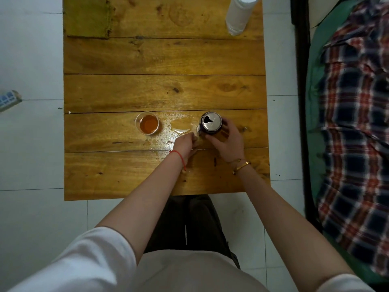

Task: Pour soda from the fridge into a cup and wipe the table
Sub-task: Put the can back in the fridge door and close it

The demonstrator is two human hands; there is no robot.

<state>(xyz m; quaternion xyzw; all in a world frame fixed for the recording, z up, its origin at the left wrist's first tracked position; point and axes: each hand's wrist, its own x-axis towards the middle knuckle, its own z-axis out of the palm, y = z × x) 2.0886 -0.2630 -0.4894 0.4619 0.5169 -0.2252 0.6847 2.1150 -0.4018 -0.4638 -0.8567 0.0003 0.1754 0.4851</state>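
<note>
Your right hand (226,142) was wrapped round the opened soda can (211,124), which stood upright on the table (160,57), near its front right. Your left hand (185,144) lay just beside the can's base, fingers bunched low against the wet wood; whether it pinched a cloth or tissue, I could not tell, since nothing plainly showed between the fingers. The cup (147,123) stood apart to the left, holding amber soda, so the pouring looked done to me. Between cup and can spread a spill (180,128), a glossy puddle with droplets trailing toward the cup.

The step in hand, as I judged it, was the wipe. To do it well, you needed the can off the wet patch first: lifted straight up, kept level because its mouth was open, and set down on dry boards well away from the puddle. The liquid seemed to reach under the can's base, so the bottom likely wanted a dab too. The white roll (242,13) at the far right corner looked like paper towel; if your left hand held nothing, that was the thing to fetch. Wiping from the edges inward would have kept the puddle from running into the seams between the boards, and the cup needed a wide berth.
</note>
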